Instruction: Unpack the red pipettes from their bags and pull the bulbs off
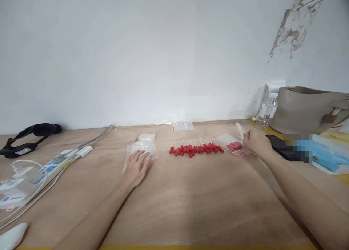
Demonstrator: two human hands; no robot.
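Observation:
My left hand [135, 169] lies with its fingers spread on a small pile of clear plastic bags [148, 142]. To the right of it, a row of thin pale sticks with red bulb-shaped tips [191, 149] rests on the table, tips toward me. Farther right, the fingers of my right hand [256, 142] are closed on a thin, whitish plastic bag [240, 130], which stands up from the pinch. Just below and left of that hand lie filled clear bags [227, 142] with red tips showing through. What the right palm covers is hidden.
A zip bag [183, 126] lies by the wall. At left are a power strip [51, 168] with plugs and cables, a black strap [29, 137] and a white mouse-like object [13, 236]. At right are a bottle [268, 110], handbag [308, 110], phone [282, 147] and blue packet [329, 157].

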